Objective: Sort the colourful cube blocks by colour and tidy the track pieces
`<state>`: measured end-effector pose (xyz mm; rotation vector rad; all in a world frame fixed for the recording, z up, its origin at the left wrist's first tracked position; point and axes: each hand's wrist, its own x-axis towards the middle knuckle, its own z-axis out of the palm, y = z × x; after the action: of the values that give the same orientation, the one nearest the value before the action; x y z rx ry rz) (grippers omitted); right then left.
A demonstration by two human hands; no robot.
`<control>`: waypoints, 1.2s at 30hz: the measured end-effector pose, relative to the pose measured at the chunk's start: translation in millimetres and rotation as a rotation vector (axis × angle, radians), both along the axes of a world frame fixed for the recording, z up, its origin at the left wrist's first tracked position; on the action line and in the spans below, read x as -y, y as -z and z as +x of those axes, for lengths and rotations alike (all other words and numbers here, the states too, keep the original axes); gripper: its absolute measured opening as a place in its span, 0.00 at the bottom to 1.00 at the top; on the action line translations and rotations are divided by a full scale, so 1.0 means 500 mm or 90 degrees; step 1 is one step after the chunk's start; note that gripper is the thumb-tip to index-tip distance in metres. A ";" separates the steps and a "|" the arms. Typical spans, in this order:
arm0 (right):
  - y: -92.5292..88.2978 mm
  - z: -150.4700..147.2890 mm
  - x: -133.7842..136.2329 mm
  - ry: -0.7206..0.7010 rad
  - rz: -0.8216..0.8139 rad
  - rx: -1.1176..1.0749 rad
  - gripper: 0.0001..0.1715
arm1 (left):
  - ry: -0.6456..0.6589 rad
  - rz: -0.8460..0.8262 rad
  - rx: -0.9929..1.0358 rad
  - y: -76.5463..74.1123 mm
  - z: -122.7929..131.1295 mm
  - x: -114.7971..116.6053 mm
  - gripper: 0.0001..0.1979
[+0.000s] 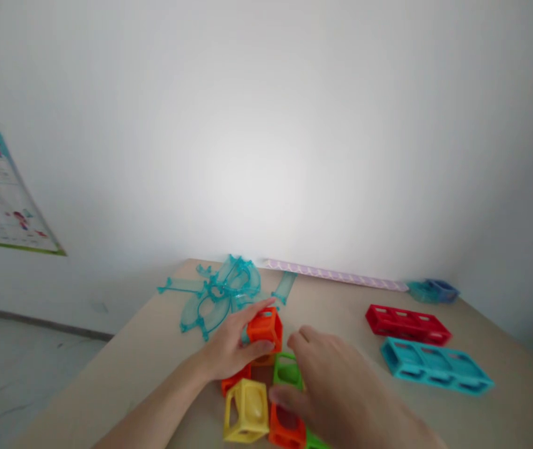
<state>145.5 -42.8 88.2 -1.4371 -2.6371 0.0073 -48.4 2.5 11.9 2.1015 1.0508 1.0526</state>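
My left hand [233, 343] grips an orange hollow cube [265, 328], thumb on its near side and fingers along the top. Just right of it, my right hand [317, 368] has its thumb and fingers bent over a green cube [288, 371] and a lower orange cube [287, 426]; its fingertips are partly hidden, so whether it grips anything is unclear. Beside the right thumb stands a yellow cube [246, 411]. A red-orange cube [236, 379] shows partly under my left wrist.
Translucent teal pieces [220, 293] lie at the back left. A red three-cell block [407, 325] and a blue one [436, 365] sit at the right. Along the wall runs a purple patterned strip [336, 275], with dark blue pieces [442, 290] at its right end.
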 end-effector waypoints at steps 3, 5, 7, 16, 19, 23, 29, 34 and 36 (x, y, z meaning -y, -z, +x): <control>0.012 -0.004 0.026 -0.111 -0.081 0.142 0.08 | -0.050 -0.022 0.012 0.002 0.004 -0.003 0.31; 0.033 -0.016 0.032 -0.159 -0.087 0.162 0.06 | -0.057 -0.030 0.011 0.004 0.005 -0.005 0.30; 0.052 -0.029 0.033 -0.178 -0.077 0.146 0.09 | -0.053 -0.034 0.008 0.006 0.006 -0.006 0.29; 0.055 -0.021 0.019 -0.227 -0.049 0.140 0.10 | -0.047 -0.051 0.007 0.003 0.008 -0.006 0.27; 0.055 -0.022 0.019 -0.221 -0.023 0.157 0.08 | -0.060 -0.054 -0.001 0.002 0.009 -0.006 0.27; 0.057 -0.045 0.033 -0.194 0.011 0.218 0.06 | -0.066 -0.061 -0.007 0.006 0.009 -0.007 0.29; 0.063 -0.057 0.036 -0.226 0.020 0.234 0.06 | -0.047 -0.055 0.008 0.001 0.008 -0.003 0.29; 0.067 -0.040 0.027 -0.242 -0.006 0.228 0.09 | -0.051 -0.057 0.001 -0.006 0.010 0.001 0.28; 0.063 -0.034 0.023 -0.250 -0.023 0.214 0.11 | -0.052 -0.061 -0.002 -0.008 0.011 0.001 0.28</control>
<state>128.5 -54.4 56.6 -0.9748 -3.1668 -0.1586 -42.9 1.9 15.7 1.9996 1.1747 1.0175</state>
